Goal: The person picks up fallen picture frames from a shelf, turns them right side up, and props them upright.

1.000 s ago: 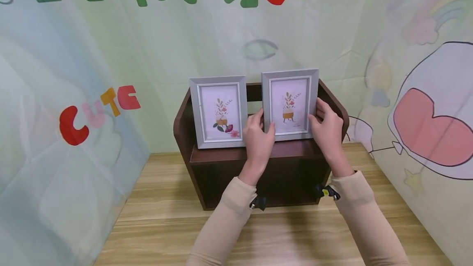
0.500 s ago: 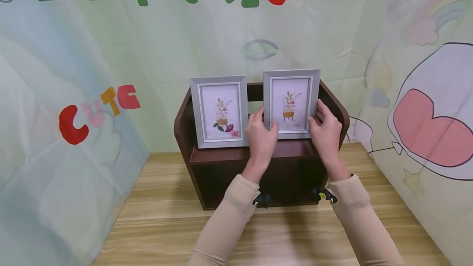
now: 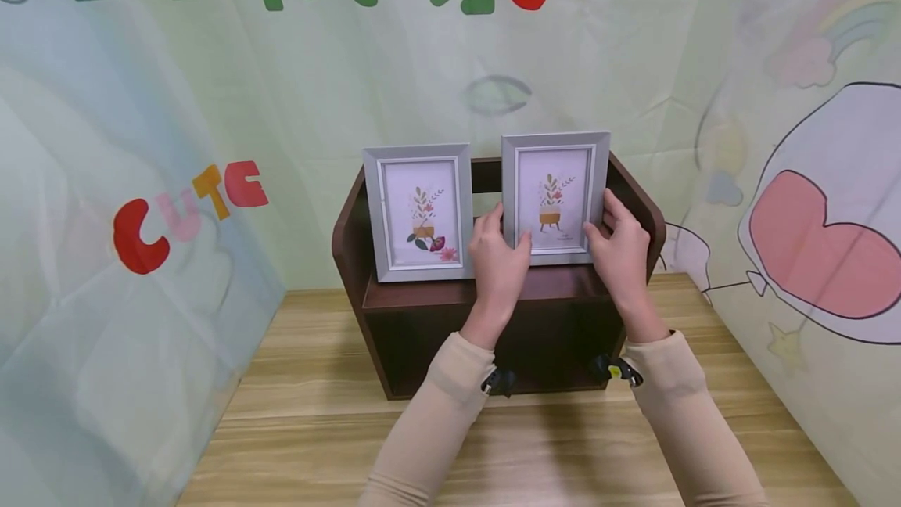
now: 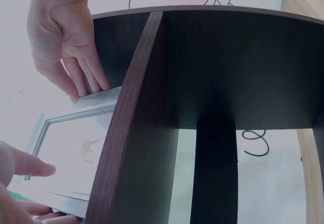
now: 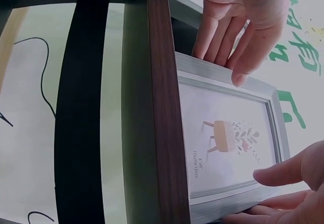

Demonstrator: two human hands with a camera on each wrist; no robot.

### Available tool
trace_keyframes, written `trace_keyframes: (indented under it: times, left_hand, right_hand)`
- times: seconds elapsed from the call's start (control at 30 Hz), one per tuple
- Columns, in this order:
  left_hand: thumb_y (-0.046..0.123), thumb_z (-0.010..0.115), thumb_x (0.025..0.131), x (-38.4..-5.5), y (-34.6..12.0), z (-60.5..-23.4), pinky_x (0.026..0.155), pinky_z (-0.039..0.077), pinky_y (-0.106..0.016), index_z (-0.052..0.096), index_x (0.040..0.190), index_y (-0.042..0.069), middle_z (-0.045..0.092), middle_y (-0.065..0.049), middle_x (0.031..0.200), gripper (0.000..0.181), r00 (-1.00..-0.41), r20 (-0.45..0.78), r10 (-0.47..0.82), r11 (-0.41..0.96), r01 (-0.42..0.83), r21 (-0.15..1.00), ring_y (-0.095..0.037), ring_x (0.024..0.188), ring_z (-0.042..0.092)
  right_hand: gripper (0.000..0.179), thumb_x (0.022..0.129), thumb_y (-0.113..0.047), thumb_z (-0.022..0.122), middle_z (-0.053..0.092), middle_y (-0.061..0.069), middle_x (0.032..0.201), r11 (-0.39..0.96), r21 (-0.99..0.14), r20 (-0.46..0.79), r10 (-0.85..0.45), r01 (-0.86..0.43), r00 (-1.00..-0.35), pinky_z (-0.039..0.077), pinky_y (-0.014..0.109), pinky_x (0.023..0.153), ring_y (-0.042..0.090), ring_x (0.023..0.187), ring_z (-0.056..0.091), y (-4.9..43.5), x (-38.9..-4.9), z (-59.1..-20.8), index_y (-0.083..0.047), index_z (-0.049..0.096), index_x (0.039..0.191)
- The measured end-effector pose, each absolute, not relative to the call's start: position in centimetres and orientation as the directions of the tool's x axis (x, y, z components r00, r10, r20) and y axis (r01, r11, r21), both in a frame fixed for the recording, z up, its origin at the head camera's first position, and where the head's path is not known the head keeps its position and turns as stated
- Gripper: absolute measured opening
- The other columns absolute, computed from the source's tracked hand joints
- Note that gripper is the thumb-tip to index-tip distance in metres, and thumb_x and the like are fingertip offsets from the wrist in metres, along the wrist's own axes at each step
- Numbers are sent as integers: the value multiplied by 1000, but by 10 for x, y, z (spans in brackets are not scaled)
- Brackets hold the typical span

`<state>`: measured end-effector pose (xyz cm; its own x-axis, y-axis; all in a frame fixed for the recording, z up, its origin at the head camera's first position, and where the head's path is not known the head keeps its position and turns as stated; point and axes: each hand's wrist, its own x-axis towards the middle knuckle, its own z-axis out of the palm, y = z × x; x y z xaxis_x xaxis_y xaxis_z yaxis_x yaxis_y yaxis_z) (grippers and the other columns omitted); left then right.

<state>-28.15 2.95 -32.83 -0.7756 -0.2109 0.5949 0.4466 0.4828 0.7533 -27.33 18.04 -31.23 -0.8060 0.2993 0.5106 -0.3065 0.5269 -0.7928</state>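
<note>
The right-hand picture frame [image 3: 556, 139], grey with a plant print, stands on the upper shelf [image 3: 422, 297] of a dark brown rack, leaning slightly back. My left hand [image 3: 498, 260] grips its left edge, thumb on the front and fingers round the side. On the opposite edge, my right hand [image 3: 622, 245] holds it the same way; the right wrist view shows the thumb on the picture frame [image 5: 228, 148] front. A second grey picture frame [image 3: 418, 153] stands to the left, close to the back of my left hand, with a darker flower at its lower part.
The rack's lower compartment [image 3: 429, 350] lies below the shelf, with a gap in its back visible in the left wrist view. The rack stands on a wood-grain table [image 3: 296, 429]. Printed cloth walls [image 3: 338, 84] surround it at the back and both sides.
Between one second and half a second ago, the held picture frame shifted slightly right, both hands moving with it. Since then hands and picture frames look nearly still.
</note>
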Motion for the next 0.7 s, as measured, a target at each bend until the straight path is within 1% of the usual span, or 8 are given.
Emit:
trace_keyframes:
  times: [0.17,0.27,0.37,0.4,0.47,0.57,0.63,0.7]
  left_hand:
    - [11,74,81,-282,28,-328,94,51,-37,56,128,-3,58,-19,122,52,-784,586,-204,463,450,764,-31,114,57]
    - [10,73,82,-280,24,-330,92,52,-36,54,129,-3,58,-20,121,53,-786,589,-185,422,478,770,-31,113,58]
    - [10,73,82,-275,16,-334,91,53,-34,56,128,-3,59,-20,119,50,-761,630,-159,408,530,743,-30,111,60]
    - [10,72,83,-272,13,-335,91,52,-33,57,127,-3,60,-20,119,49,-743,653,-147,412,554,723,-28,110,60]
    - [11,72,83,-267,4,-338,92,52,-32,60,124,-1,63,-17,118,45,-690,715,-117,443,608,659,-25,108,62]
    - [13,72,84,-258,-13,-345,91,53,-32,65,118,1,68,-13,113,37,-574,816,-66,490,694,527,-22,104,65]
    - [13,71,84,-252,-27,-351,91,53,-33,68,114,2,70,-12,110,32,-495,868,-45,515,733,445,-22,102,66]
    - [13,72,84,-247,-41,-358,90,54,-34,70,110,2,71,-12,107,28,-428,903,-39,535,754,380,-22,100,67]
  right_hand:
    - [56,88,0,61,46,18,142,533,-791,502,287,-299,-816,47,41,98,32,125,51,181,-273,-311,0,42,141]
    - [57,89,-4,62,45,18,143,531,-795,487,272,-293,-830,46,41,99,32,126,50,182,-271,-312,-1,41,141]
    - [56,89,-10,64,47,19,141,543,-787,486,255,-293,-836,46,41,99,31,127,50,186,-266,-315,-1,43,141]
    - [55,90,-11,64,47,19,141,549,-780,496,249,-300,-832,46,42,99,32,126,50,187,-263,-317,-1,44,140]
    - [53,90,-14,64,50,20,138,571,-755,524,232,-322,-819,46,42,98,33,124,52,190,-256,-321,0,46,138]
    - [47,91,-14,63,56,22,131,595,-706,589,195,-383,-784,47,41,95,35,119,56,193,-245,-328,2,52,133]
    - [42,91,-13,63,60,21,126,604,-672,638,179,-428,-749,48,33,93,33,114,60,195,-236,-334,2,56,129]
    - [37,91,-12,63,64,19,120,604,-643,688,185,-471,-702,49,21,90,25,108,64,197,-228,-340,1,60,125]
